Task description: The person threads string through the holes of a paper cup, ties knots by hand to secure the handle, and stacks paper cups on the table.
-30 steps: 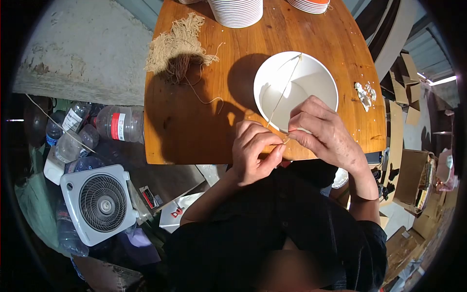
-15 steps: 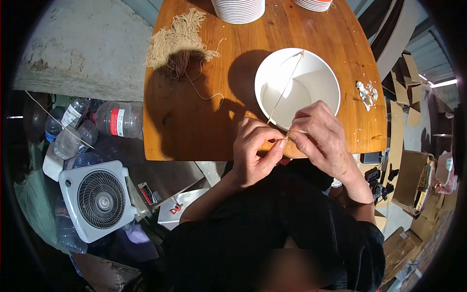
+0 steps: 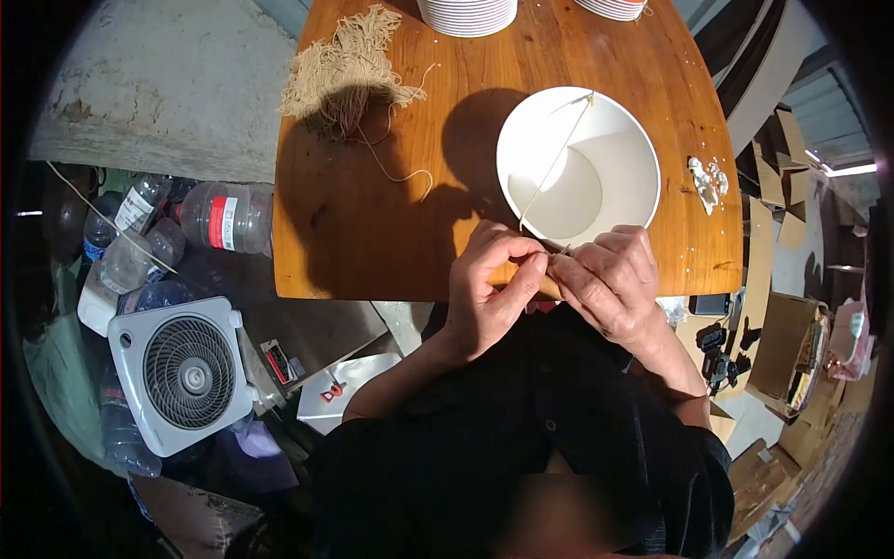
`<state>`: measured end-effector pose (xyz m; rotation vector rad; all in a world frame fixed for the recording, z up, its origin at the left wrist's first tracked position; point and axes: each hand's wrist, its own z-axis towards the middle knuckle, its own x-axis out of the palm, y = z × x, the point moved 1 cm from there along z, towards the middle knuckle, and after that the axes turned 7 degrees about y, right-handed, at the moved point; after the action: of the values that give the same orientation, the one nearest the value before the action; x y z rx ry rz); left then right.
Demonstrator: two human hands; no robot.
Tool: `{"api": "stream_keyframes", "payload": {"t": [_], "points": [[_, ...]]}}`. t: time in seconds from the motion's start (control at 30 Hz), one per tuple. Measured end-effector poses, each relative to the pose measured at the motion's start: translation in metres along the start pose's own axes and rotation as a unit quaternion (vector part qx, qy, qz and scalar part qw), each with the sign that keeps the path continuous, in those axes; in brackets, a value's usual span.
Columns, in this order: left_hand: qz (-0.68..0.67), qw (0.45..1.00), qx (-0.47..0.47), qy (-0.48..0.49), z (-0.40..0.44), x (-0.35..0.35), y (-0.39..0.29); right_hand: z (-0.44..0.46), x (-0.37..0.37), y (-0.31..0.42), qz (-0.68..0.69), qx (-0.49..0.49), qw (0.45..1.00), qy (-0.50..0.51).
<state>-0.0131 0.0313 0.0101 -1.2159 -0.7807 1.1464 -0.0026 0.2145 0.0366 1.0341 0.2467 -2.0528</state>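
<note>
At one table [image 3: 684,102], two hands [image 3: 491,289] [image 3: 610,289] pinch one string [image 3: 554,166] on one tub [image 3: 638,154].

Single head-worn view (wide, dark-cornered), facing forward and down at close range: table [image 3: 456,65], upper centre; torso [image 3: 531,410], lower centre.

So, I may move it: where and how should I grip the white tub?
Probably pinch the white tub by its right rim, from the right: it opens upward, and the string crosses far to near, leaving that side free.
</note>
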Motion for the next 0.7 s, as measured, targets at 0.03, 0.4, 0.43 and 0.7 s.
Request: {"api": "stream_keyframes", "payload": {"t": [0.03, 0.4, 0.43, 0.7], "points": [[0.001, 1.000, -0.005, -0.002, -0.001, 0.000, -0.001, -0.001, 0.000, 0.000, -0.015, -0.006, 1.000, 0.000], [0.020, 0.999, -0.033, 0.028, -0.004, -0.006, -0.011, -0.006, -0.002, 0.000, -0.085, -0.048, 0.995, 0.011], [0.013, 0.999, -0.039, 0.033, -0.003, -0.006, -0.012, -0.006, -0.003, 0.000, -0.092, -0.050, 0.994, 0.012], [0.002, 0.997, -0.039, 0.060, -0.003, -0.006, -0.017, -0.013, 0.003, 0.001, -0.106, -0.034, 0.994, -0.025]]}}
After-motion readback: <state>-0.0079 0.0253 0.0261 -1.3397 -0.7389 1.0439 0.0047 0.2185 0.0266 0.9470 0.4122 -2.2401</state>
